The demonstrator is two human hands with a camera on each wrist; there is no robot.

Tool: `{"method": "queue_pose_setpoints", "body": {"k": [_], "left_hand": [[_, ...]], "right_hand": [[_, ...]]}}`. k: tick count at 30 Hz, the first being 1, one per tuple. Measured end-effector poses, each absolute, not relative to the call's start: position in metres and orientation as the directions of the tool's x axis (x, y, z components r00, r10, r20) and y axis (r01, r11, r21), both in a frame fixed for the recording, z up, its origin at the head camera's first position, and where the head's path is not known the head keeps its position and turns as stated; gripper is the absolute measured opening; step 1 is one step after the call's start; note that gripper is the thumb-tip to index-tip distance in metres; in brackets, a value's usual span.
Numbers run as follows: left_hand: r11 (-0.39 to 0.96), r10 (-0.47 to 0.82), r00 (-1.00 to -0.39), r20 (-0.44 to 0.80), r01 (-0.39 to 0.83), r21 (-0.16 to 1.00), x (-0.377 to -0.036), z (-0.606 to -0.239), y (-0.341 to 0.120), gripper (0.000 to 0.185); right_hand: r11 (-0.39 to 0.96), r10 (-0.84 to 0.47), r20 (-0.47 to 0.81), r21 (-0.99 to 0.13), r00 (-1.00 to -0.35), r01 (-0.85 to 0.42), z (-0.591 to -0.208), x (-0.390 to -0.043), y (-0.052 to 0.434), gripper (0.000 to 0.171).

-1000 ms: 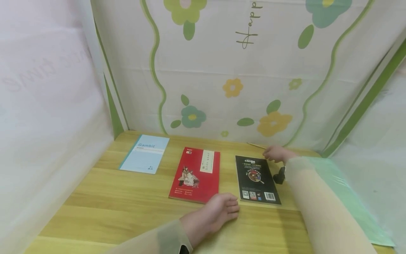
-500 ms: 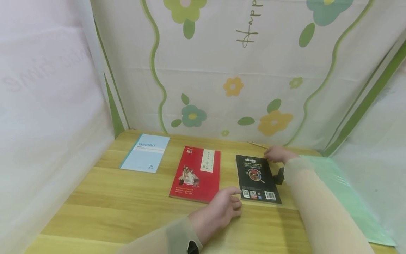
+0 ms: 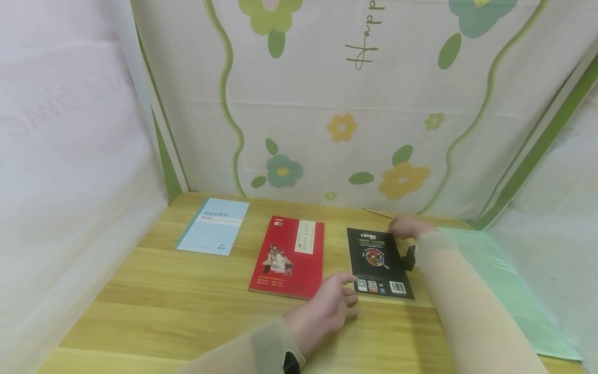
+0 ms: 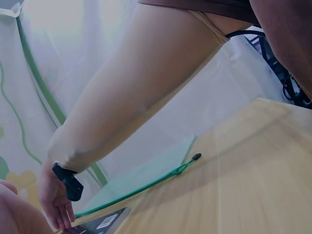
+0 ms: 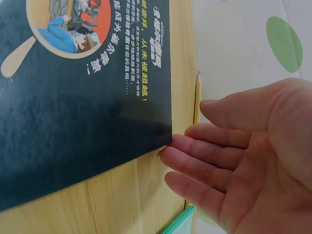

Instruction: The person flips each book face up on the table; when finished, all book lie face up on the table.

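— Between the left hand (image 3: 329, 306) and the right hand (image 3: 406, 227), what lies on the counter (image 3: 154, 306)?

— A black book (image 3: 379, 265), flat, back cover up. Its near left corner is just beside the left hand's fingertips; its far right corner is at those of the right hand.

— How are the hands disposed?

— Apart from one another, and neither clamped on anything. On the left, the fingers are loosely bent and the thumb points towards the book; whether they touch it cannot be told. On the right, the fingers are nearly straight, the thumb spread from them, and the tips seem to meet the corner.

— And around them?

— Just beyond the left hand, to its left, a red book (image 3: 289, 257); farther out on that side, a blue notebook (image 3: 214, 227). Past the right hand's fingertips, a pencil (image 3: 377, 213), partly hidden by that hand; to its right, partly masked by the forearm, a green folder (image 3: 497, 272).

— Which step is in hand?

— Judged from the pose, adjusting the black book's position from opposite corners. The next move would call for light, even fingertip pressure at both ends, the right fingers keeping off the pencil.
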State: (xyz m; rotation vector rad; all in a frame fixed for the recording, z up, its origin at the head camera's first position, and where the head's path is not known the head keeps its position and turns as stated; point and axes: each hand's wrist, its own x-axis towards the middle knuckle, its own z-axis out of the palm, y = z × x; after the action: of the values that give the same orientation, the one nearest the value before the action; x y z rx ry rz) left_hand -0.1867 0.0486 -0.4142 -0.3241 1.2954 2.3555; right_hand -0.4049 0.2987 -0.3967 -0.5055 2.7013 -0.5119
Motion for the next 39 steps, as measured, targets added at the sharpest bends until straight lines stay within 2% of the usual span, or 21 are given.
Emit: {"method": "queue_pose_setpoints", "body": {"k": [12,17,20,26,30,36,39], "left_hand": [[-0.481,0.226,-0.887,-0.404,-0.462,0.745,-0.1843,-0.4126,0.0481,0.084],[-0.500,0.230,-0.882,-0.410,-0.469,0.728,-0.1844,-0.4122,0.0466,0.083],[-0.504,0.238,-0.883,-0.405,-0.469,0.725,-0.1843,-0.4136,0.0478,0.082],[-0.511,0.242,-0.881,-0.406,-0.472,0.718,-0.1865,-0.4160,0.0502,0.084],[-0.509,0.235,-0.881,-0.410,-0.471,0.720,-0.1878,-0.4167,0.0511,0.084],[-0.491,0.238,-0.878,-0.415,-0.478,0.728,-0.1868,-0.4184,0.0519,0.082],[-0.493,0.239,-0.877,-0.418,-0.480,0.726,-0.1866,-0.4186,0.0525,0.083]], "right_hand": [[0.885,-0.356,-0.305,-0.414,-0.883,-0.214,-0.3938,-0.4032,0.2968,0.019],[0.908,-0.322,-0.318,-0.370,-0.892,-0.196,-0.3937,-0.4009,0.2981,0.038],[0.917,-0.320,-0.314,-0.339,-0.894,-0.210,-0.3928,-0.3991,0.2981,0.042],[0.918,-0.328,-0.312,-0.329,-0.892,-0.223,-0.3929,-0.3988,0.2988,0.040],[0.914,-0.339,-0.311,-0.331,-0.888,-0.234,-0.3949,-0.3999,0.2988,0.031],[0.915,-0.353,-0.301,-0.310,-0.886,-0.260,-0.3947,-0.4007,0.2982,0.030],[0.914,-0.359,-0.302,-0.307,-0.883,-0.267,-0.3934,-0.4010,0.2970,0.020]]}}
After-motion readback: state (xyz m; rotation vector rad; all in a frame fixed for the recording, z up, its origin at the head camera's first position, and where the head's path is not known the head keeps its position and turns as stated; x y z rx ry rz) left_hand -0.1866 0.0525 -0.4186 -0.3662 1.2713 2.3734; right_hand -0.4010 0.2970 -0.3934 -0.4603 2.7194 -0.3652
